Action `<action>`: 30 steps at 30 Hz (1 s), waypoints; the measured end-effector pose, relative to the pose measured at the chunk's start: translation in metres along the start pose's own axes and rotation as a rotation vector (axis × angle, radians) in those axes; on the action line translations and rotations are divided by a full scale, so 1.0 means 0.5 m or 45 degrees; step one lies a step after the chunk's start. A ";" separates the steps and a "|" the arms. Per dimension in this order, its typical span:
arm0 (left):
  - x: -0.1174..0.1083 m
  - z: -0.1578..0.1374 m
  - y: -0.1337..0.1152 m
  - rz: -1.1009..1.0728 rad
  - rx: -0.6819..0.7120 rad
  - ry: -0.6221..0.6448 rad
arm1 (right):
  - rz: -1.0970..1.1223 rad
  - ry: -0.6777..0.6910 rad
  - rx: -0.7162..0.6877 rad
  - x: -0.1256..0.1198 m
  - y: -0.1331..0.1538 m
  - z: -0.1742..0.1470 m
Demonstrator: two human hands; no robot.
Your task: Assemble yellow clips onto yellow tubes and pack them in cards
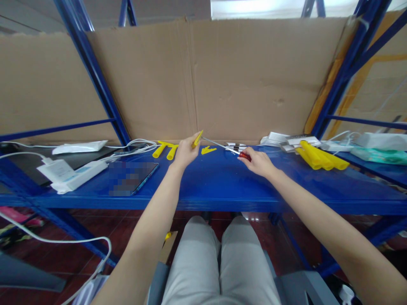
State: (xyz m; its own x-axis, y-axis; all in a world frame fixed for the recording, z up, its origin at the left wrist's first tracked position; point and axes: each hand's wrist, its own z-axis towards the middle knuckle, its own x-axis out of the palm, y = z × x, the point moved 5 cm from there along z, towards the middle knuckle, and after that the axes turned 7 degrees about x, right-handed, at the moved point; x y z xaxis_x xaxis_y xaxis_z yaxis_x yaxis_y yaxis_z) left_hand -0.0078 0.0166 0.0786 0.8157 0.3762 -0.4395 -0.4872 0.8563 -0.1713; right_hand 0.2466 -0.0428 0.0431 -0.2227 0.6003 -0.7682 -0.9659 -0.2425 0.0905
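A small yellow plastic piece [197, 139] is pinched in my left hand [186, 151], its pointed end sticking up past the fingers. My right hand [259, 162] is closed around the red handle of a screwdriver [222, 146]. The long metal shaft slants up and left, and its tip lies close to the yellow piece; whether they touch I cannot tell. On the blue shelf just right of my left hand lies another flat yellow piece [208, 150]. Yellow tube-shaped parts [165, 149] rest left of that hand, partly hidden by it.
A phone [140, 178] lies on the shelf [222, 186] at left, near white power strips and cables [79, 176]. More yellow tubes [319, 156] and white packets [286, 141] sit at right. Cardboard [235, 76] closes off the back between blue posts.
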 end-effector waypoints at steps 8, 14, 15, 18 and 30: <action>0.002 0.000 0.005 0.053 -0.025 0.018 | 0.039 0.116 -0.014 0.006 0.008 0.002; 0.000 0.000 0.001 0.102 -0.024 0.011 | 0.248 0.081 -0.010 0.006 0.002 0.005; 0.000 0.000 0.000 0.113 -0.022 0.011 | 0.253 0.069 0.002 0.006 0.000 0.006; -0.001 0.001 -0.004 0.152 -0.025 0.016 | 0.194 0.049 0.025 0.003 -0.002 0.005; -0.001 -0.001 0.000 0.156 -0.027 0.014 | 0.045 0.151 0.046 0.002 0.014 0.003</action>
State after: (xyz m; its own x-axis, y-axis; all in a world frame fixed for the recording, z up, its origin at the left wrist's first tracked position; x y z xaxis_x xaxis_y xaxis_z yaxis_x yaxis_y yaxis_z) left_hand -0.0083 0.0161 0.0785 0.7462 0.4736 -0.4678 -0.5896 0.7965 -0.1340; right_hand 0.2393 -0.0428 0.0439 -0.2414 0.4971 -0.8335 -0.9624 -0.2330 0.1398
